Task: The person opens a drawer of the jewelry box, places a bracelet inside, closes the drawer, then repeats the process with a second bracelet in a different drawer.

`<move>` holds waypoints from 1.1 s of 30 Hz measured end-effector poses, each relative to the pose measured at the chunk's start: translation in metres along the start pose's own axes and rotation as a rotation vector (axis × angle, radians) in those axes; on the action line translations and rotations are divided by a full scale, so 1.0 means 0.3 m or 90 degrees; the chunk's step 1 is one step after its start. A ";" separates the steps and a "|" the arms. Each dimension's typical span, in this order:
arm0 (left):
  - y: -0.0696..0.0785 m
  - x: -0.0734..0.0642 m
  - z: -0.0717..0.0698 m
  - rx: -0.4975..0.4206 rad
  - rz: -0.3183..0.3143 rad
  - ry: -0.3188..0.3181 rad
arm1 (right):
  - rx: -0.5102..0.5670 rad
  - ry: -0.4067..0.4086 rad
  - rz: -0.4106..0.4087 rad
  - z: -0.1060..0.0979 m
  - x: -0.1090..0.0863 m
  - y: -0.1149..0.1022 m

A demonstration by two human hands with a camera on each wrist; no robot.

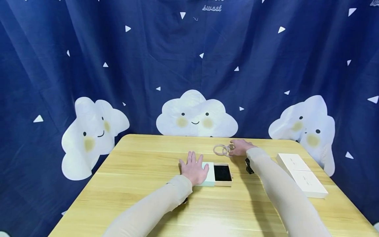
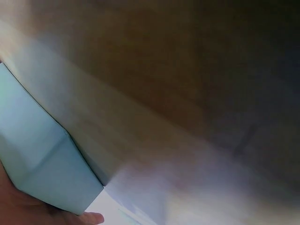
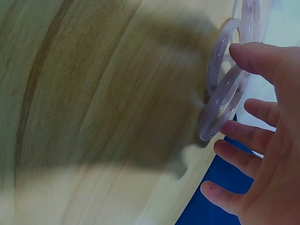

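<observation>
Translucent pale-lilac bangles [image 3: 218, 100], glossy rings and the thing the work turns on, rest near the far edge of a pale wood-grain tabletop [image 1: 154, 154]. Behind it all hangs a dark-blue fabric curtain [image 1: 142, 65] with white clouds and triangles. On the tabletop's right side, 2 flat white boxes [image 1: 302, 174] with small dark script lie end to end. Near the middle sits a smaller mint-green slide box [image 1: 209, 176], its pinkish drawer [image 1: 223, 184] drawn out to the right, showing a bare black lining [image 1: 222, 173].

The left hand [image 1: 193, 170] lies over the mint sleeve, fingers straight and spread, apparently steadying it rather than gripping it. The right hand [image 1: 240, 147] is at the bangles, thumb and fingers well parted; no closed pinch shows, and I cannot tell whether the fingertips touch. At least 2 rings overlap there, perhaps 3, some tilted.

The step in hand looks like reaching for a bangle, not yet secured. The next move seems to call for thumb and fingers closing on 1 rim, separating it gently from its neighbour, while the left hand holds the sleeve steady.
</observation>
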State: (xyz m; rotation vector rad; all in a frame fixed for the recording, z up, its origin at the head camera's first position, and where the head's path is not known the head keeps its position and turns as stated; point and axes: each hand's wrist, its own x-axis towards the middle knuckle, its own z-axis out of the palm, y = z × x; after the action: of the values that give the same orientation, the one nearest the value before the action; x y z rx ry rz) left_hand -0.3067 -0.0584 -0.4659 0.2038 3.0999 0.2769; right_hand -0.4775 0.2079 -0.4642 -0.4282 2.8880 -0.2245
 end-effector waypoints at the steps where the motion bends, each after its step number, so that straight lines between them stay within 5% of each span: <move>1: 0.000 0.001 0.000 0.000 0.000 0.001 | 0.001 -0.002 0.001 -0.002 -0.002 -0.003; 33: -0.001 0.006 0.006 0.005 -0.005 0.003 | -0.030 0.011 -0.019 -0.077 -0.088 -0.080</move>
State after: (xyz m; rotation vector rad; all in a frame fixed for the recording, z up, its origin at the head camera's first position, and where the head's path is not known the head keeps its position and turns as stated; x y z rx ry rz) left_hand -0.3085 -0.0581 -0.4678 0.1906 3.1068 0.2662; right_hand -0.4516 0.1959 -0.4326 -0.4797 2.9110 -0.1670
